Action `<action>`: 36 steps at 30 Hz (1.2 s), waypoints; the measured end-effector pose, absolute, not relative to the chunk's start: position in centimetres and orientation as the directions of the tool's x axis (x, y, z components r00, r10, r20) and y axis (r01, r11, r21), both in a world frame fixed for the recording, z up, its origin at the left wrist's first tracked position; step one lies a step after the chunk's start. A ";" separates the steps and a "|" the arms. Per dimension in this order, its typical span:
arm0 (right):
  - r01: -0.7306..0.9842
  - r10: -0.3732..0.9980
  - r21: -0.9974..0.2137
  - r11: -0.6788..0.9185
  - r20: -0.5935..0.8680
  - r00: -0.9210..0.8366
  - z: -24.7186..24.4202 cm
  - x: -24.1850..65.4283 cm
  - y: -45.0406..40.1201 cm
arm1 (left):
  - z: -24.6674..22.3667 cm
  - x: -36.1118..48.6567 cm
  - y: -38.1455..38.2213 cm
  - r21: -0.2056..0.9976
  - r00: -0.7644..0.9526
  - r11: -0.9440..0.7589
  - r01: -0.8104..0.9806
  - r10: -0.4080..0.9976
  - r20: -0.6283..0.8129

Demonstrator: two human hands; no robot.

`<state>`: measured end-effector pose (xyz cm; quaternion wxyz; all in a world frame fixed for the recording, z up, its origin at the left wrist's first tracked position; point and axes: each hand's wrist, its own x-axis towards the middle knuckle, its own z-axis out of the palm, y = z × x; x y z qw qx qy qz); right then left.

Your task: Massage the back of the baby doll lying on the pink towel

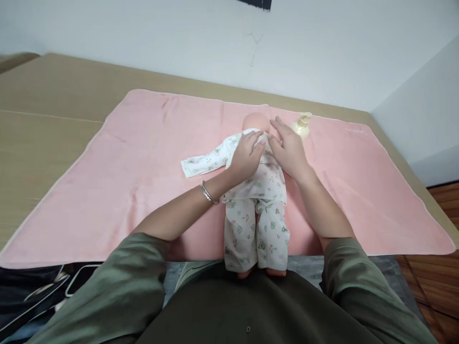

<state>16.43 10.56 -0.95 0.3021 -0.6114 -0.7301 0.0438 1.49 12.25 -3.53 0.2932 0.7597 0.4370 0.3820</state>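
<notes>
A baby doll [256,122] lies on its back, its head toward the wall and its feet toward me. It wears a white printed shirt [267,181] and matching trousers [241,234]. One long sleeve [204,163] stretches out flat to the left. My left hand [247,154] rests on the upper chest of the shirt, fingers extended and thumb toward the collar. Beside the doll's neck and shoulder is my right hand [289,147], fingers apart, with nothing visible in it. Both hands partly cover the collar, and the doll's other arm is hidden.
Under the doll a pink blanket [161,143] spreads over a wooden table [71,88]. A small pale yellow bottle [301,125] lies just beyond my right hand. A white wall [201,43] stands behind the table. Dark items [32,291] sit below its front left edge.
</notes>
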 end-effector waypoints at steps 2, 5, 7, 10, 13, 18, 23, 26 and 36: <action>0.900 0.879 -0.385 0.201 0.478 0.008 -0.3 18.2 10.9 | -2.4 2.5 12.3 0.861 0.407 -0.420 0.287 0.867 0.288; 0.936 0.818 -0.329 0.128 0.569 0.088 -0.6 20.8 12.4 | -1.9 4.7 14.5 0.909 0.515 -0.375 0.182 0.824 0.237; 0.934 0.831 -0.339 0.112 0.548 0.099 -1.4 22.1 13.6 | -2.4 6.4 17.3 0.881 0.528 -0.416 0.225 0.812 0.248; 0.931 0.874 -0.352 0.094 0.478 0.092 -2.2 22.5 14.6 | -3.6 8.6 21.5 0.788 0.546 -0.533 0.309 0.778 0.313; 0.940 0.877 -0.334 0.069 0.469 0.103 -1.6 21.9 14.5 | -4.4 10.0 23.8 0.723 0.533 -0.586 0.365 0.769 0.354; 0.919 0.875 -0.388 -0.072 0.417 0.244 0.3 20.9 14.3 | -3.7 10.0 22.1 0.822 0.568 -0.480 0.307 0.785 0.246; 0.898 0.882 -0.423 -0.121 0.370 0.293 0.0 21.1 15.0 | -1.7 7.8 16.5 0.989 0.601 -0.075 0.125 0.799 -0.015; 0.908 0.911 -0.405 -0.103 0.328 0.250 0.0 20.2 14.4 | -1.1 6.6 13.3 0.952 0.662 0.295 -0.075 0.729 -0.174; 0.892 0.932 -0.445 0.086 0.352 0.086 1.9 10.7 7.8 | 2.0 2.4 9.0 0.610 0.699 0.642 -0.464 0.688 -0.193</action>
